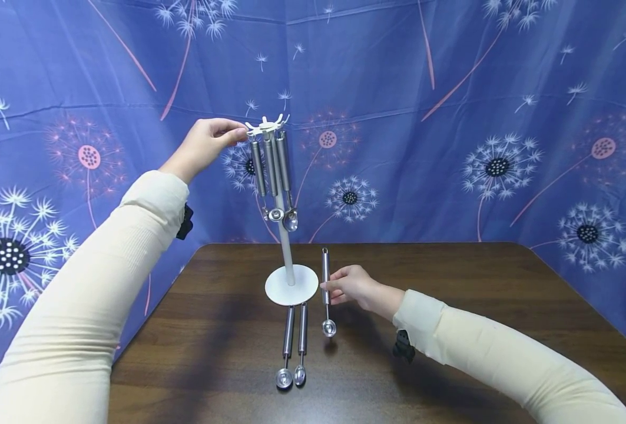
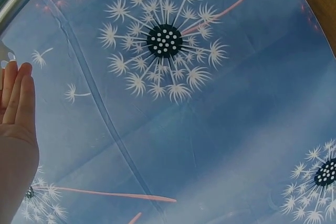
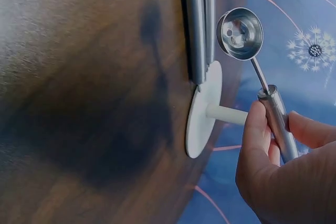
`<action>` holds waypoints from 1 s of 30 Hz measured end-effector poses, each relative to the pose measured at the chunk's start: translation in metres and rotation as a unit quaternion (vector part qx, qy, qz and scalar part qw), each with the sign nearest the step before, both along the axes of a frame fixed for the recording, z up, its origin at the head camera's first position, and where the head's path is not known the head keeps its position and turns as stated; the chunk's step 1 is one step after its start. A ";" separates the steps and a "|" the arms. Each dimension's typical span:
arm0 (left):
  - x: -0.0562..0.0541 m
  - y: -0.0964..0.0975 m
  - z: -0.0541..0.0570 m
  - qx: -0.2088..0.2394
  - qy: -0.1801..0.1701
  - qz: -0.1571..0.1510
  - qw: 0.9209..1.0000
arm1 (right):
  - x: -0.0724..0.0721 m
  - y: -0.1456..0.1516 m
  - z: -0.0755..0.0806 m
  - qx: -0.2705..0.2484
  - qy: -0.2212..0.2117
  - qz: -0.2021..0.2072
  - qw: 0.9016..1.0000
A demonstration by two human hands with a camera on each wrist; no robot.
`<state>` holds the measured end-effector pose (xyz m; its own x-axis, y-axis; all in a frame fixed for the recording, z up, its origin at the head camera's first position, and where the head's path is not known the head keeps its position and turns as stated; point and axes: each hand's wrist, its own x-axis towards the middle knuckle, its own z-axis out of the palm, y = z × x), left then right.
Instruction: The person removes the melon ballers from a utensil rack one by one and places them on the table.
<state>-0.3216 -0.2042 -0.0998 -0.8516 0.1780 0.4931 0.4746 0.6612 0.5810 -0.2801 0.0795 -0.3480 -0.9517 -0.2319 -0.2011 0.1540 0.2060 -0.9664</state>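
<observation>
A white utensil stand (image 1: 286, 250) has a round base and a top ring of hooks. Several metal-handled utensils (image 1: 258, 169) hang from it. At the top left, my left hand (image 1: 206, 144) pinches one of the hooks between thumb and fingers; only part of that hand shows in the left wrist view. Beside the base, my right hand (image 1: 357, 287) grips a melon baller (image 1: 325, 282) by its steel handle, with the cup downward. In the right wrist view, the hollow round cup (image 3: 240, 34) has a small hole, and thumb and fingers press on the handle.
On the brown wooden table (image 1: 212, 353), two more steel-handled scoops (image 1: 288, 333) lie side by side in front of the base, bowls toward me. A blue dandelion-print cloth (image 1: 397, 147) hangs behind the table and along its left side.
</observation>
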 end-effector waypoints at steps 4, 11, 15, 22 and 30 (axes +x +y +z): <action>0.000 0.001 0.001 0.019 -0.006 0.000 1.000 | 0.005 0.001 -0.006 0.013 -0.006 0.001 1.000; 0.001 0.002 0.004 0.029 -0.026 -0.001 0.999 | 0.017 0.000 -0.020 0.019 -0.019 0.006 1.000; 0.002 0.003 0.003 0.038 -0.023 0.001 0.999 | 0.021 -0.002 -0.027 0.018 -0.030 0.012 0.999; 0.003 0.004 0.001 0.042 -0.010 0.007 0.999 | 0.028 -0.005 -0.039 0.018 -0.038 0.016 0.999; 0.003 0.004 -0.001 0.043 -0.001 0.016 0.999 | 0.035 -0.011 -0.052 0.040 -0.056 0.026 0.997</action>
